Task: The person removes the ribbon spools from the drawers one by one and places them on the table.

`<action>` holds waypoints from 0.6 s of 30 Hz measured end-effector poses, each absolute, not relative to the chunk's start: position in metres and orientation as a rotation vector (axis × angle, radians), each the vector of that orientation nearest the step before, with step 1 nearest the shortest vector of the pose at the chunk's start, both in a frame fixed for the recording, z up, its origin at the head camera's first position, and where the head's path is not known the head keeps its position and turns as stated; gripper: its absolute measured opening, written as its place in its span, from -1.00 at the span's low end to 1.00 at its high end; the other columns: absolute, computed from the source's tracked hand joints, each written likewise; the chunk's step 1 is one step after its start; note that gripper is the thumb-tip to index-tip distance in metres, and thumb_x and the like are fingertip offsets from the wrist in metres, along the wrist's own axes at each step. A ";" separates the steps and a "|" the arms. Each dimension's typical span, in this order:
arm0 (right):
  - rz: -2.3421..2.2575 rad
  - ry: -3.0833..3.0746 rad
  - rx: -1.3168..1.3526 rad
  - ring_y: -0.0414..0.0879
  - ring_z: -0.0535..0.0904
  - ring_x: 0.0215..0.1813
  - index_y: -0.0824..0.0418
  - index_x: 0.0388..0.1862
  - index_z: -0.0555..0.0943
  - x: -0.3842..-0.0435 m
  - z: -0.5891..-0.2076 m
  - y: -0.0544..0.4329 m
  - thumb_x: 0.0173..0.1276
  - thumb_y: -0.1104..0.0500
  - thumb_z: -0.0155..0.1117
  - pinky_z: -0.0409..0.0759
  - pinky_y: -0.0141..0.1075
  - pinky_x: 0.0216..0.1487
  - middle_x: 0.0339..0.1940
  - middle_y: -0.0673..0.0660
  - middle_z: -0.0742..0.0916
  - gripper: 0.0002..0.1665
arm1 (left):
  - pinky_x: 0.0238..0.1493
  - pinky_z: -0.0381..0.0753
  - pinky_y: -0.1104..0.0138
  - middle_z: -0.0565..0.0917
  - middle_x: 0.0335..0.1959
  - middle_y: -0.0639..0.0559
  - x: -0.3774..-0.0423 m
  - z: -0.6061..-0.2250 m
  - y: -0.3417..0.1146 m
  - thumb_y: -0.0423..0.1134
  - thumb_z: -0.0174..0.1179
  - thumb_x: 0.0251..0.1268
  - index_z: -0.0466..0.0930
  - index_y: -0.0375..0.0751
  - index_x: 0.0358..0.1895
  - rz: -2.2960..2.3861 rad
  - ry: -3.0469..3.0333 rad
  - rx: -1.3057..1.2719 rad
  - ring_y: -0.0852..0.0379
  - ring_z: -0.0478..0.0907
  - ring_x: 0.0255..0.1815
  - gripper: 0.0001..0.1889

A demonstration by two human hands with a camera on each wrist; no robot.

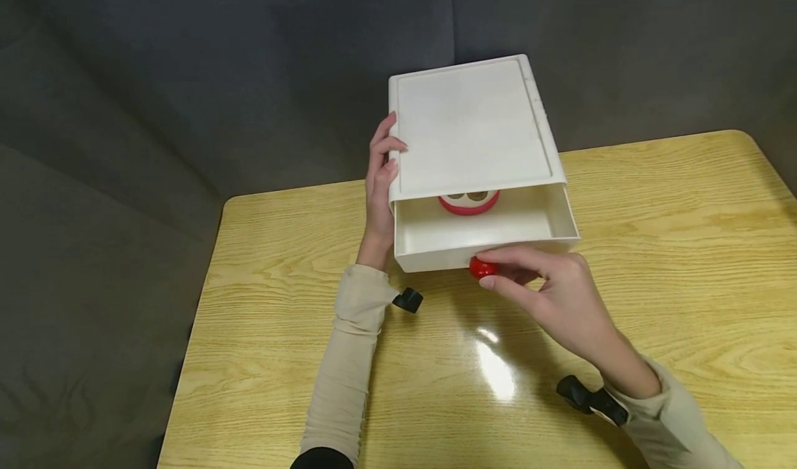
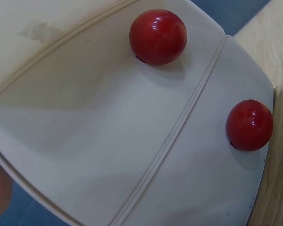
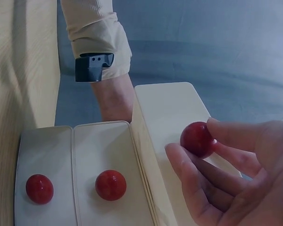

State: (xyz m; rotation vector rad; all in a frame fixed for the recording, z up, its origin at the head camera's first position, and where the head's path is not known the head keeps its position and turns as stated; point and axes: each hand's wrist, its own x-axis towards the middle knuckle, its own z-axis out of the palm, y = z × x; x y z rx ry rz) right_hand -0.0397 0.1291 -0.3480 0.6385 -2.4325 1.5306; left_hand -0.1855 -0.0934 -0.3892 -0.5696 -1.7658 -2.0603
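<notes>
A white drawer cabinet (image 1: 467,123) stands on the wooden table, its top drawer (image 1: 429,260) pulled out. My right hand (image 1: 560,296) pinches that drawer's round red knob (image 1: 482,268) between thumb and fingers; the right wrist view shows the same knob (image 3: 197,140) at the fingertips. Against the cabinet's left side lies my left hand (image 1: 381,178), some fingertips over its top edge, the thumb hidden. Inside the drawer sits a round item with a red rim (image 1: 468,208), partly covered by the cabinet top. Two lower drawers with red knobs (image 2: 158,36) appear closed in the left wrist view.
The wooden table (image 1: 268,303) extends on both sides of the cabinet. Behind it hangs a dark curtain (image 1: 280,75). A black wrist mount (image 1: 407,300) sits on the left sleeve, and another black mount (image 1: 591,400) on the right.
</notes>
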 end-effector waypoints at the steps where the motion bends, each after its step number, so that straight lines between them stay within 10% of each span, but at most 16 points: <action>1: 1.526 -2.436 0.644 -0.25 0.72 -0.35 0.18 -0.08 0.83 -0.040 -0.348 0.129 0.18 0.39 0.57 0.65 -0.49 -0.30 -0.18 0.01 0.85 -0.69 | 0.53 0.13 0.15 0.19 0.58 -0.19 -0.185 -0.389 -0.093 -0.09 -0.17 0.33 0.47 0.23 -0.10 -2.058 -1.769 -0.570 0.03 0.10 0.59 -0.78; 18: 1.400 -2.429 0.838 -0.32 0.69 -0.40 0.18 -0.11 0.81 -0.036 -0.343 0.134 0.13 0.46 0.56 0.64 -0.50 -0.36 -0.26 -0.04 0.84 -0.65 | 0.54 0.12 0.13 0.16 0.59 -0.19 -0.185 -0.389 -0.093 -0.09 -0.19 0.34 0.47 0.30 -0.11 -2.068 -1.765 -0.575 0.04 0.07 0.61 -0.76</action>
